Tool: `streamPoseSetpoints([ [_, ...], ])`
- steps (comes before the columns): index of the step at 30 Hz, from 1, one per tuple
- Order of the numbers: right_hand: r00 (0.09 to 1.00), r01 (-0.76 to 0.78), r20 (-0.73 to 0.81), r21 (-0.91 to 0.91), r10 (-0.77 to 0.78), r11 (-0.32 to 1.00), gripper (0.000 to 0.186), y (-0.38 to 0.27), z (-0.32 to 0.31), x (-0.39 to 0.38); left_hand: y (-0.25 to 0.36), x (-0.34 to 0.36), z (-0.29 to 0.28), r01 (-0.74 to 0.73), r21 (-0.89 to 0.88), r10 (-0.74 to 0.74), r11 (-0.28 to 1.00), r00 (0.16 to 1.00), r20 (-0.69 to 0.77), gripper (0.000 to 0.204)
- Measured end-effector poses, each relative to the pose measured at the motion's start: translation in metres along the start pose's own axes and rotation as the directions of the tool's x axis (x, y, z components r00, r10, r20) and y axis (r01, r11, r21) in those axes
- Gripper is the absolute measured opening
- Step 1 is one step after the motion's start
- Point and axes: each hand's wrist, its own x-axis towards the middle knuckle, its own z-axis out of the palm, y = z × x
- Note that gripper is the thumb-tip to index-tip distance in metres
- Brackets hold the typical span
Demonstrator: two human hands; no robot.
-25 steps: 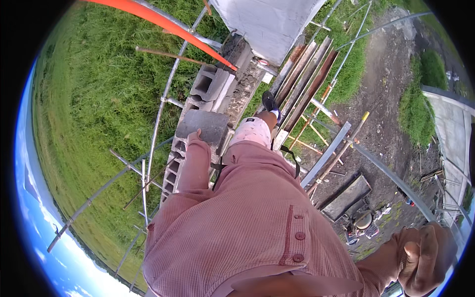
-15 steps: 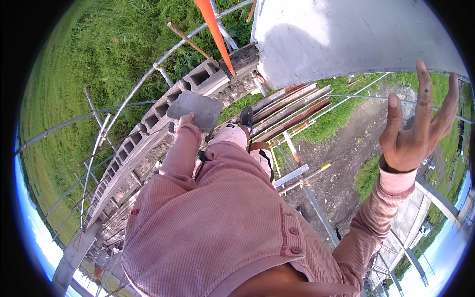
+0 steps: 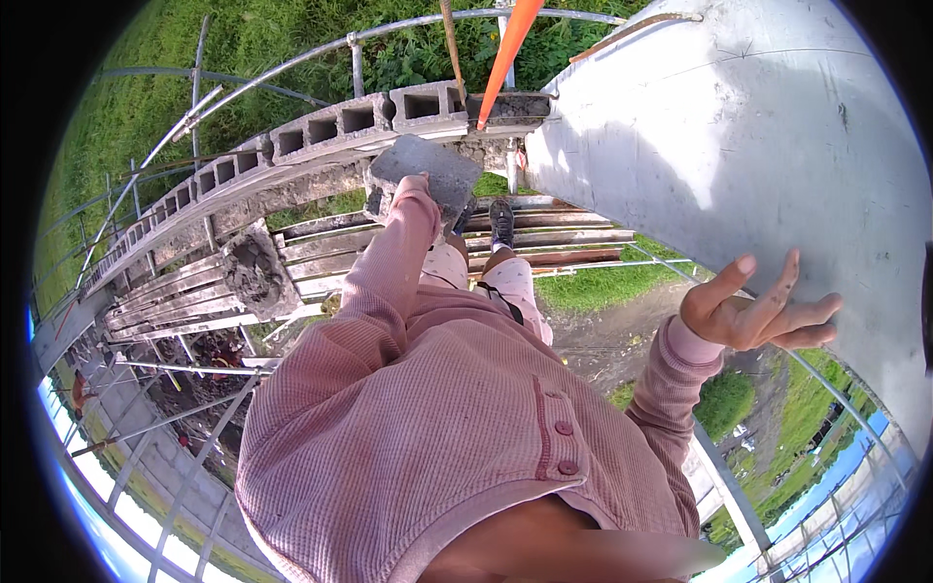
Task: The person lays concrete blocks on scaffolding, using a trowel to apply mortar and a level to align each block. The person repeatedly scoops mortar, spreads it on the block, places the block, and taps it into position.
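Observation:
My left hand (image 3: 412,185) grips a grey concrete block (image 3: 443,171) by its near edge, and its fingers are partly hidden. The block is held in front of my legs, on the near side of a row of hollow concrete blocks (image 3: 321,131). To the right, my right hand (image 3: 758,309) is empty with its fingers spread, in front of the pale concrete surface (image 3: 700,146). Whether it touches that surface I cannot tell. An orange strip (image 3: 507,60) hangs down to the block row near its right end.
My feet are on a walkway of long planks (image 3: 573,236). A board with a heap of wet mortar (image 3: 251,270) lies on it to the left. Metal scaffold pipes (image 3: 282,60) run beyond the blocks, with grass behind. Ground lies well below on the right.
My view has turned, so the block row now runs more across the picture. The held block appears farther right. My right hand has come lower and its fingers tilt to the right.

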Motion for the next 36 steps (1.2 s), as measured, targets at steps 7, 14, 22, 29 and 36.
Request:
streamPoseSetpoints([
  [7, -0.046, -0.48, 0.911, 0.34, -0.411, 0.809, 0.112, -0.133, 0.071, -0.287, -0.02, 0.037, 0.085, 0.324, 0.525, -0.385, 0.787, 0.923, 0.007, 0.085],
  [14, -0.045, -0.724, 0.998, -0.068, 0.051, 0.687, 0.08, -0.113, 0.109, -0.359, -0.042, -0.07, 0.159, 0.337, -0.415, -0.345, 0.845, 0.937, 0.058, 0.074],
  [22, -0.17, -0.645, 0.967, -0.254, 0.189, 0.721, 0.037, -0.086, 0.161, -0.327, -0.029, -0.16, 0.197, 0.119, -0.417, 0.008, 0.901, 0.957, 0.291, 0.049],
  [29, -0.349, -0.494, 0.861, -0.504, 0.369, 0.709, 0.039, -0.072, 0.222, -0.354, -0.064, -0.045, 0.114, -0.079, -0.319, 0.084, 0.944, 0.996, 0.003, 0.039],
  [36, -0.265, -0.532, 0.886, -0.463, 0.38, 0.709, 0.034, -0.054, 0.278, -0.408, -0.01, -0.079, 0.143, -0.281, 0.598, 0.273, 0.751, 0.956, 0.106, 0.08],
])
